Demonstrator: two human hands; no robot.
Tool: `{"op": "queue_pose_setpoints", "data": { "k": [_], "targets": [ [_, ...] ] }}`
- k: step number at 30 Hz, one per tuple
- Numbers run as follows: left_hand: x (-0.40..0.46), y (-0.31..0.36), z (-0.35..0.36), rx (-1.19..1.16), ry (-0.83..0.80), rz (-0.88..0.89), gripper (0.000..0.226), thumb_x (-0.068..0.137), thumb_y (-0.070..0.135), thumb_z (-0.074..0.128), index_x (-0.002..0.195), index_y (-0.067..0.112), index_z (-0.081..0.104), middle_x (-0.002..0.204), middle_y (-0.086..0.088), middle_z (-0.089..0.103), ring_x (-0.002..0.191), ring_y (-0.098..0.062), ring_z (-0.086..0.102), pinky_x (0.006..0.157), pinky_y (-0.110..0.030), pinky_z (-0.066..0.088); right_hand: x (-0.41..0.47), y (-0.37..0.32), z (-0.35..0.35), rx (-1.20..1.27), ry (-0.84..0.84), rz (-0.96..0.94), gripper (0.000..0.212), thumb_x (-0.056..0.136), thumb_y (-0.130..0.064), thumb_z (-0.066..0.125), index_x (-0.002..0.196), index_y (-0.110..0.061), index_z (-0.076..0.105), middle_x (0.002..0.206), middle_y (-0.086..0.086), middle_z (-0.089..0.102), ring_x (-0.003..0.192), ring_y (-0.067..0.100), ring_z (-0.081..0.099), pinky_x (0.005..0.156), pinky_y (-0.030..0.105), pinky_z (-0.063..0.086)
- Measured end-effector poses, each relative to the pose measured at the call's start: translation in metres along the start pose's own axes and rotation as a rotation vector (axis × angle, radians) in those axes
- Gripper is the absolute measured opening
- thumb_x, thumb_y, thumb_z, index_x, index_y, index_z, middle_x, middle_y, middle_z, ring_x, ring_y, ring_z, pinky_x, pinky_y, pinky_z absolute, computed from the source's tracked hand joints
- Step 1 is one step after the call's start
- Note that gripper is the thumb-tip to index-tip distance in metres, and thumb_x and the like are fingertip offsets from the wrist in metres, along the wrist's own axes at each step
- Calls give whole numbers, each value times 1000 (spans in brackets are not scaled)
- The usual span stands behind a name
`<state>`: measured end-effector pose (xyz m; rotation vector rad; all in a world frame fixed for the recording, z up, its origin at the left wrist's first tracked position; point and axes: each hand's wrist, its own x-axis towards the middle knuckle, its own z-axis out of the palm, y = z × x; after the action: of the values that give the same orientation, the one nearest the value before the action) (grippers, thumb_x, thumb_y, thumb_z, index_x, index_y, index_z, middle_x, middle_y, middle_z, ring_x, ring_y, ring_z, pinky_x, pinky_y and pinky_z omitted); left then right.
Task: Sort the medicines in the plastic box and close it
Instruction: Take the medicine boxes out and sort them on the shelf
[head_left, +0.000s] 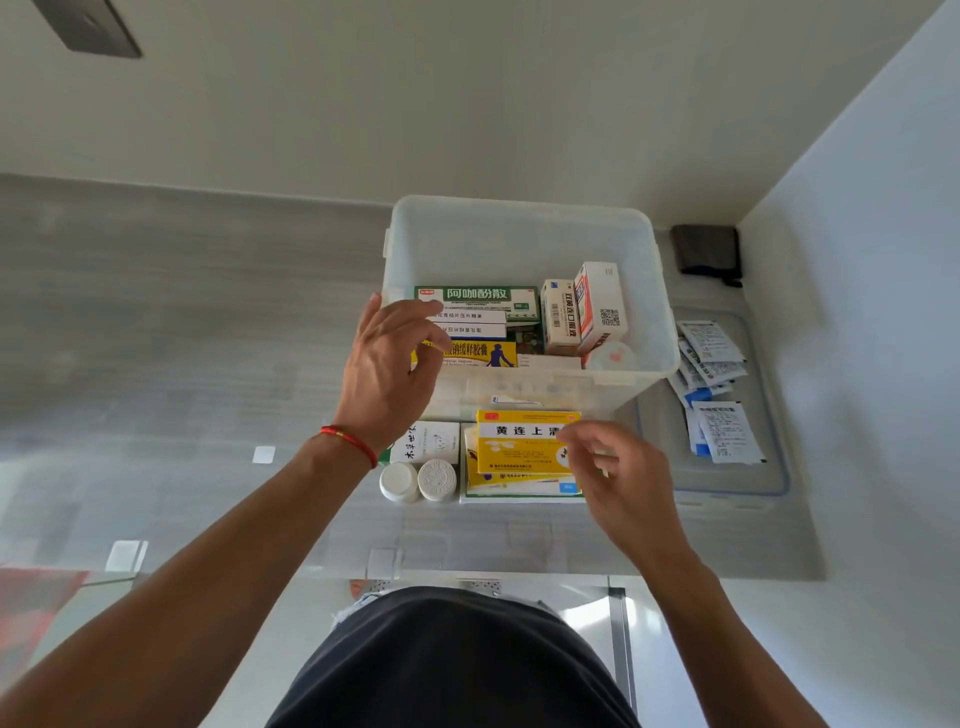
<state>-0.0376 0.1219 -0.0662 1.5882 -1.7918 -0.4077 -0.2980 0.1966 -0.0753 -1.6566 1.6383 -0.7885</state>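
In the head view, the sorting step is being done. The plastic box (524, 244) is standing open on the table (182, 322), and green, white and yellow medicine boxes are being kept inside it. The left hand (389, 374) is being held over the near left side of the box, its fingers loose and apart, with nothing being gripped. The right hand (613, 467) is being held at the right end of the yellow medicine box (519, 441), which is lying on a pile just in front of the plastic box; whether it is being pinched cannot be told. Two white bottles (418, 480) are waiting beside that pile. The lid (727, 483) is lying to the right, with small packets (717, 395) on it. Next, the yellow medicine box probably needs to be lifted into the box.
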Motion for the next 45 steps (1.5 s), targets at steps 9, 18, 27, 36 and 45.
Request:
{"op": "queue_pose_setpoints", "data": {
  "k": [9, 18, 27, 36, 45],
  "targets": [
    [31, 3, -11, 70, 21, -43, 53, 66, -22, 39, 94, 6, 74, 129, -15, 66, 134, -31, 49, 111, -47, 41, 105, -68, -11, -128, -49, -229, 18, 98, -14, 65, 113, -15, 75, 106, -9, 75, 87, -6, 66, 81, 8, 52],
    [51, -18, 1, 202, -56, -139, 64, 76, -13, 39, 126, 19, 62, 163, -2, 29, 153, -34, 10, 119, -50, 28, 211, -52, 57, -631, -660, -135, 56, 94, -31, 73, 145, -16, 54, 145, 9, 59, 125, 27, 60, 98, 34, 45],
    [52, -17, 4, 216, -38, -152, 55, 82, -13, 41, 120, 19, 66, 163, -1, 29, 153, -30, 12, 120, -45, 25, 236, -40, 62, -739, -779, -345, 24, 98, -36, 65, 110, -16, 69, 105, 5, 74, 85, 21, 69, 70, 31, 51],
    [52, -17, 3, 200, -47, -140, 52, 83, -12, 43, 121, 16, 65, 162, -3, 31, 152, -33, 16, 119, -49, 31, 233, -50, 59, -898, -676, -553, 31, 93, -36, 69, 110, -12, 63, 84, -2, 65, 65, 16, 61, 54, 24, 41],
    [52, -8, -2, 119, -33, -180, 57, 96, 11, 47, 152, 15, 34, 159, -6, 36, 150, -27, 23, 119, -50, 29, 206, -68, -36, -489, -210, -513, 36, 99, -29, 58, 129, -10, 63, 111, 10, 67, 93, 24, 64, 72, 35, 55]
  ]
}}
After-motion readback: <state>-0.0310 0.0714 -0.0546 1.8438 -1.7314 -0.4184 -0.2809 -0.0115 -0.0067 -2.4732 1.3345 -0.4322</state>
